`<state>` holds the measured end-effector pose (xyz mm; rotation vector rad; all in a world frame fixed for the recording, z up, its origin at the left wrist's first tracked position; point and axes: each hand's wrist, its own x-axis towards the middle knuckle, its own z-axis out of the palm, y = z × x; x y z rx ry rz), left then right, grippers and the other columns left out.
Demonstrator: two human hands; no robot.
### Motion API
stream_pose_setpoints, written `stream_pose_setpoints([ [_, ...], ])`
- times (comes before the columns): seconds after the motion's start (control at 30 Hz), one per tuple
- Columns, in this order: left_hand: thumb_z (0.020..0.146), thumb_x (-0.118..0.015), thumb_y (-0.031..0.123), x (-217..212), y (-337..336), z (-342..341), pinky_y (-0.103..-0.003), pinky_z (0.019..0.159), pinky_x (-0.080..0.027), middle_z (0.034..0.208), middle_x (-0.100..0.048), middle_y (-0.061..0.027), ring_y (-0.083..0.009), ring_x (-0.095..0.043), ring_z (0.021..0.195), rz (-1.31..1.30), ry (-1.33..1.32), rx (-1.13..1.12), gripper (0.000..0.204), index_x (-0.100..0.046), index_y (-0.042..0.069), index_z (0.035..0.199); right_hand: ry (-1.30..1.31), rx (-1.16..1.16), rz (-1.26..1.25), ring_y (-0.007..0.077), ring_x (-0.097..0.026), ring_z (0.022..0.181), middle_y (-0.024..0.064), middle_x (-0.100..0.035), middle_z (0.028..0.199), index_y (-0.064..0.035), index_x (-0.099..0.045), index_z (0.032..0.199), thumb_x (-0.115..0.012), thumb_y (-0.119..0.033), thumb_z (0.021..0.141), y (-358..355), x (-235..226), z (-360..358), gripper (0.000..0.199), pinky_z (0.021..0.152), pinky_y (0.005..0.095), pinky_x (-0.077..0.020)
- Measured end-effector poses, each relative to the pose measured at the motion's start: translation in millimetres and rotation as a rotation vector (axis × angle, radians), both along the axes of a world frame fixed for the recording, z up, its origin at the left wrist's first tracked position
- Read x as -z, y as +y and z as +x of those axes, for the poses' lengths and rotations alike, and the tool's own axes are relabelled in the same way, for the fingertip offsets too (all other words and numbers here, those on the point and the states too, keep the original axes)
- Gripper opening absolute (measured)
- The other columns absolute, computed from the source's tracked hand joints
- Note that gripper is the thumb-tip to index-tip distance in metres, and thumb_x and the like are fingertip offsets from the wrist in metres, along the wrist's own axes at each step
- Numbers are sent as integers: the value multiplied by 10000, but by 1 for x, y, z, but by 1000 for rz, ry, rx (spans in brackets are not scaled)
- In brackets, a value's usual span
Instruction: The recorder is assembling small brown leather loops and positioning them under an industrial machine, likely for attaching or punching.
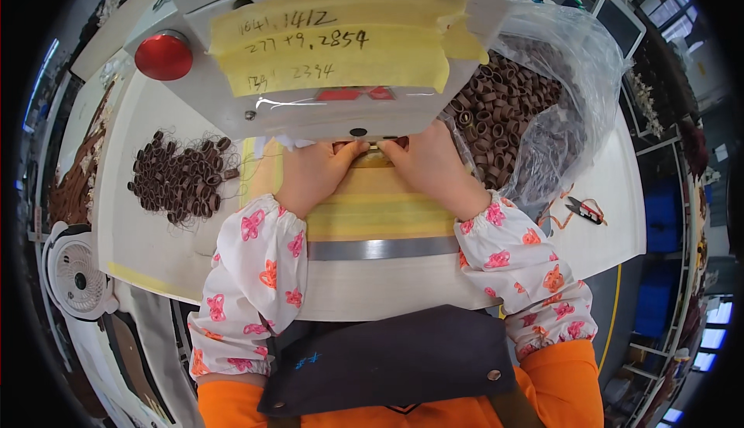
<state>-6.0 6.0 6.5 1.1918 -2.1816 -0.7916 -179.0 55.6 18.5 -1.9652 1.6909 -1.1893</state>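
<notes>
Both my hands are side by side under the front of a white machine head. My left hand is closed, its thumb pointing inward and its other fingertips hidden beneath the machine. From the other side, my right hand mirrors it, also closed, thumb toward the left one. Between the thumbs shows a small brownish piece too hidden to make out. Below the hands lies a work plate covered in yellow tape. To the left sits a pile of small brown loops with loose threads; more brown rings fill a clear plastic bag at right.
A red push button juts from the machine's left side, and taped yellow paper covers its front. Small thread snips with orange cord lie on the right of the white table. A white fan stands beyond the left edge.
</notes>
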Motion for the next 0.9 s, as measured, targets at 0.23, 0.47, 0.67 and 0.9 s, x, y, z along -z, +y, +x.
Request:
stream_pose_setpoints([
  [0.23,815,-643,306,1,0,6,-300,582,-449,730,-657,-76,-191,-594,612,-121,39,14,254,-677,73,910,-42,5,69,346,-576,598,185,-573,630,29,-544,683,-628,-40,719,7,-5,9,115,542,387,-447],
  [0.47,807,-608,253,-4,7,5,-398,539,-456,663,-626,-112,-312,-600,586,-233,-2,14,172,-671,101,858,-6,27,-25,258,-590,619,163,-596,678,49,-585,809,-673,-152,768,16,-12,-3,224,576,339,-466],
  [0.67,834,-568,133,-10,37,17,-339,523,-444,653,-591,-160,-282,-583,553,-137,87,294,210,-656,80,1017,-356,-55,516,109,-607,616,65,-632,714,27,-583,930,-635,-181,850,27,-31,12,229,539,232,-484],
  [0.9,847,-578,146,-9,25,17,-302,580,-464,702,-625,-113,-200,-592,589,-138,191,221,199,-659,71,1013,-261,-128,222,173,-589,565,96,-601,672,16,-542,900,-612,-132,833,38,2,19,177,522,292,-457],
])
